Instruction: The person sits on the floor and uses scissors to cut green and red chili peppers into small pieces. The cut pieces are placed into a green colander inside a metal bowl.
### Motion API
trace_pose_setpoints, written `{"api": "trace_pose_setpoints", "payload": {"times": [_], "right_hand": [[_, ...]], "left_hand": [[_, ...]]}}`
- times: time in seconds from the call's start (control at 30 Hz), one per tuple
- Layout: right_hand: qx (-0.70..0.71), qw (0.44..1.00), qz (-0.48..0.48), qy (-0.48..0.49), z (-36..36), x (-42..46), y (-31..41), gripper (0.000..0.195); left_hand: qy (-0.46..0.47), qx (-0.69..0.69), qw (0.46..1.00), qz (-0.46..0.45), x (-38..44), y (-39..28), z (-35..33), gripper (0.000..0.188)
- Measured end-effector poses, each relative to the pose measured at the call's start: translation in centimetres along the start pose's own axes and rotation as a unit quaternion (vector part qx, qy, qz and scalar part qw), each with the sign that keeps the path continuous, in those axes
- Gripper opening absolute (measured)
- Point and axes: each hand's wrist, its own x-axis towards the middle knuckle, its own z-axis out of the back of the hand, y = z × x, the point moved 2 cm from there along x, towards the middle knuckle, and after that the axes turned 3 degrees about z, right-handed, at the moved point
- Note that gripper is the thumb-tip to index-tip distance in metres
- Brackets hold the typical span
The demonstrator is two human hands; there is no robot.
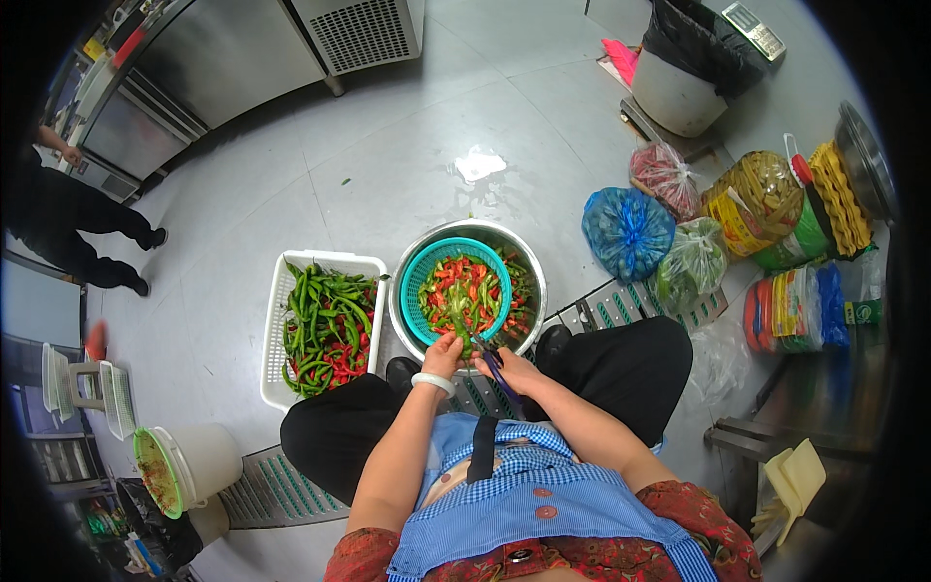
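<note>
My left hand [445, 355], with a pale bangle at the wrist, holds a green chili pepper [462, 336] over the near rim of a teal plastic colander [409, 291]. Purple-handled scissors [502, 378] are in my right hand [515, 369], their blades at the pepper. Cut red and green pepper pieces [465, 284] lie in the colander, which sits inside a wide metal bowl [540, 291]. More peppers show in the bowl beside the colander. To the left stands a white plastic basket [273, 349] of whole green peppers [320, 298] and red peppers [345, 362].
Blue [629, 233], red and clear plastic bags lie at the right, beside a large jar [756, 196]. A lined bin [676, 87] stands behind them. White buckets [211, 462] are at the lower left. Metal drain grating [284, 487] runs beneath me. Another person [80, 211] stands far left.
</note>
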Motion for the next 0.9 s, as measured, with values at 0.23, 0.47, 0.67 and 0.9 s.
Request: {"api": "trace_pose_setpoints", "payload": {"times": [0.23, 0.47, 0.67, 0.9], "right_hand": [[-0.001, 1.0, -0.009, -0.005, -0.2, 1.0, -0.9, 0.071], [0.004, 0.997, -0.069, -0.037, 0.1, 0.8, -0.7, 0.069], [-0.03, 0.996, -0.068, -0.042, 0.3, 0.7, -0.6, 0.068], [-0.052, 0.996, -0.065, 0.01, 0.0, -0.2, 0.3, 0.078]], "left_hand": [[-0.037, -0.022, 0.998, 0.051, 0.5, 0.7, 0.3, 0.024], [-0.149, 0.253, 0.956, 0.018, -0.1, 1.5, -0.3, 0.018], [-0.169, 0.175, 0.97, 0.022, 0.9, 1.6, 0.6, 0.017], [-0.175, 0.187, 0.967, -0.006, 0.6, 1.4, 0.2, 0.017]]}}
